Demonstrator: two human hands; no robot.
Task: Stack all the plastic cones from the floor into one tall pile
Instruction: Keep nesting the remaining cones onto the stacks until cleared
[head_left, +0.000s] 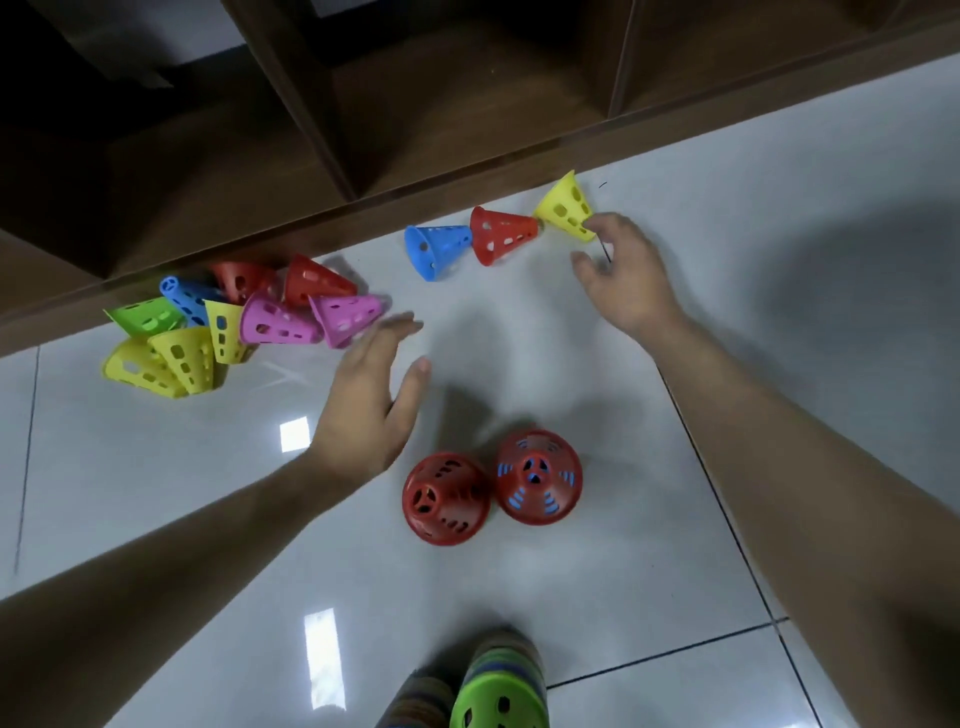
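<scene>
Two red cones stand upright on the floor, one plain (445, 498) and one (538, 476) with a blue cone showing through its holes. A heap of loose cones lies at left, with a pink one (347, 318) nearest my left hand (370, 400), whose straight fingers reach toward it. Further back lie a blue cone (435, 250), a red cone (500, 234) and a yellow cone (567, 207). My right hand (623, 273) hovers with relaxed, spread fingers beside the yellow one. A tall striped stack topped by a green cone (498, 696) stands at the bottom edge.
A dark wooden shelf unit (363, 135) runs along the back, its base edge right behind the cones. The floor is glossy white tile (649, 571) with dark grout lines. A second, brownish stack (415, 701) shows blurred at the bottom edge.
</scene>
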